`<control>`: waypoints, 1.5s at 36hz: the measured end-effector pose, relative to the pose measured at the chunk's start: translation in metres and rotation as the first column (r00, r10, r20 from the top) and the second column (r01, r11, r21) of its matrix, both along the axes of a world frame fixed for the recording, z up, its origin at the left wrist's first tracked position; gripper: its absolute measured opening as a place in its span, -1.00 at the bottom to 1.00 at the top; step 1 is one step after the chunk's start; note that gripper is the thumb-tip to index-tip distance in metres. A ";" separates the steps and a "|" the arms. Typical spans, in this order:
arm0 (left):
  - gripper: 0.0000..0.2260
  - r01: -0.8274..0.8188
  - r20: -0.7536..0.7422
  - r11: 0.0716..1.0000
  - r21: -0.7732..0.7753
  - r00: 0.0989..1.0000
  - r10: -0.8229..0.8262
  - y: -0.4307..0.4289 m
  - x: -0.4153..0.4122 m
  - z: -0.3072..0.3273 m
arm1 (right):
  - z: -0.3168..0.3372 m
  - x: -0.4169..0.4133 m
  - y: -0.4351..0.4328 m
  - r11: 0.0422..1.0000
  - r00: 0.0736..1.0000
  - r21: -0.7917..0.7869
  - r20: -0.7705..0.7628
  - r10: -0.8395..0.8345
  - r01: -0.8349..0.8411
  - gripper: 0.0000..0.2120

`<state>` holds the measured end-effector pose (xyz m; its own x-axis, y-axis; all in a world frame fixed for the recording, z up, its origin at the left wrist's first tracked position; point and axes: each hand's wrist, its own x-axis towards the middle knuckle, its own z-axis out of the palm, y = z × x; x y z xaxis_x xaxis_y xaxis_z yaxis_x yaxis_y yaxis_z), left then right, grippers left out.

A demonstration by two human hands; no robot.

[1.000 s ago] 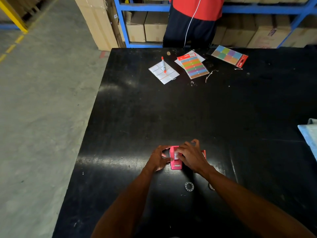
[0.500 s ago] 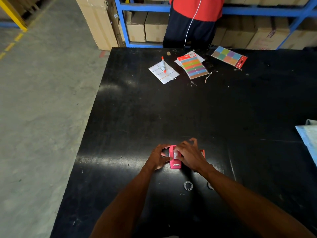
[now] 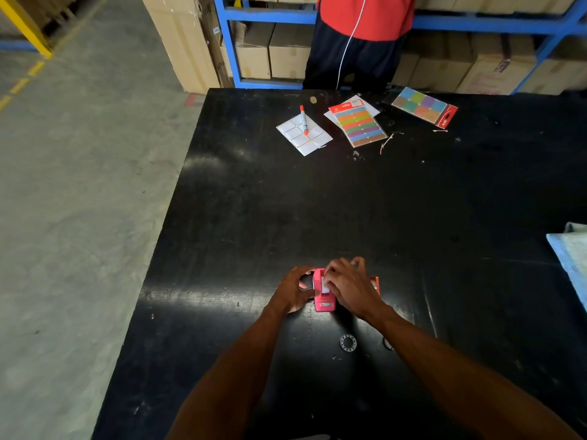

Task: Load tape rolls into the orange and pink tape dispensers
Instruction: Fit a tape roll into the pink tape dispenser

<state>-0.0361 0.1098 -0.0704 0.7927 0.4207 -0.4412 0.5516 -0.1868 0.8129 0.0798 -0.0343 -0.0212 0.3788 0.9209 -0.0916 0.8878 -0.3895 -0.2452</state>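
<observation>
Now pink tape dispenser [image 3: 323, 303] between hands; left hand [image 3: 293, 293] grips side, right hand [image 3: 351, 289] fingers pinch top.

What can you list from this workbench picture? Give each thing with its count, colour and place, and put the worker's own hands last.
table: one, black, fills the middle of the view
pink tape dispenser: one, pink, near edge, between the hands
orange tape dispenser: one, orange, mostly hidden behind the right hand
small ring: one, grey, on the table nearer than the dispensers
marker: one, orange and white, lying on the label sheet
label sheet: one, white, far side
striped sticker pack: one, multicoloured, far side
square sticker pack: one, multicoloured, far right
blue cloth: one, right edge
cardboard boxes: several, brown, on the blue shelving
second person: one, red top, behind the table
left hand: on the pink dispenser's left side
right hand: over the pink dispenser's top
</observation>
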 end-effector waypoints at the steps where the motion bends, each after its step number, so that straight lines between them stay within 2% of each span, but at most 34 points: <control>1: -0.46 0.004 -0.004 1.000 0.007 1.000 -0.004 0.000 0.000 -0.002 | -0.001 -0.002 -0.002 1.000 1.000 0.013 0.005 0.001 -0.001 -0.85; 6: -0.46 0.008 -0.006 0.999 0.046 1.000 -0.008 0.000 0.000 -0.007 | -0.003 -0.008 -0.011 0.999 1.000 0.032 0.006 0.002 -0.002 -0.76; 13: -0.46 0.019 0.029 0.997 0.079 0.999 -0.022 0.000 0.000 -0.009 | 0.001 -0.022 -0.028 0.996 0.998 0.092 -0.058 -0.008 0.014 -0.75; 20: -0.45 0.036 0.033 0.994 0.107 0.999 -0.039 0.001 0.002 -0.014 | -0.014 -0.045 -0.044 0.956 0.998 0.291 -0.046 -0.036 0.047 -0.78; 25: -0.46 0.058 0.024 0.991 0.120 0.998 -0.061 0.003 0.001 -0.014 | -0.022 -0.052 -0.047 0.970 0.997 0.233 -0.066 -0.051 0.065 -0.77; 28: -0.46 0.063 0.021 0.991 0.121 0.998 -0.066 0.003 0.002 -0.014 | -0.032 -0.057 -0.046 0.988 0.993 0.124 -0.092 -0.080 0.091 -0.86; 32: -0.46 0.062 0.022 0.991 0.121 0.998 -0.065 0.002 0.001 -0.014 | -0.043 -0.061 -0.044 0.984 0.979 0.009 -0.098 -0.178 0.179 -0.84; 38: -0.46 0.058 0.018 0.992 0.108 0.998 -0.060 0.002 0.002 -0.013 | -0.050 -0.065 -0.037 0.977 0.977 -0.023 -0.029 -0.212 0.211 -0.86; 42: -0.45 0.051 0.010 0.993 0.109 0.999 -0.052 0.001 0.002 -0.014 | -0.049 -0.070 -0.038 0.966 0.962 -0.003 -0.082 -0.259 0.260 -0.89; 47: -0.47 0.069 -0.006 0.991 0.111 0.998 -0.069 -0.003 0.001 -0.009 | -0.037 -0.074 -0.037 0.975 0.974 -0.014 -0.017 -0.224 0.224 -0.93; 51: -0.49 0.076 -0.023 0.982 0.173 0.997 -0.073 -0.013 -0.003 -0.004 | -0.033 -0.076 -0.045 0.990 0.992 -0.065 0.014 -0.124 0.125 -0.82; 54: -0.54 0.074 -0.026 0.974 0.215 0.997 -0.070 -0.023 -0.010 0.006 | -0.027 -0.083 -0.063 0.994 0.996 -0.064 0.020 -0.089 0.090 -0.80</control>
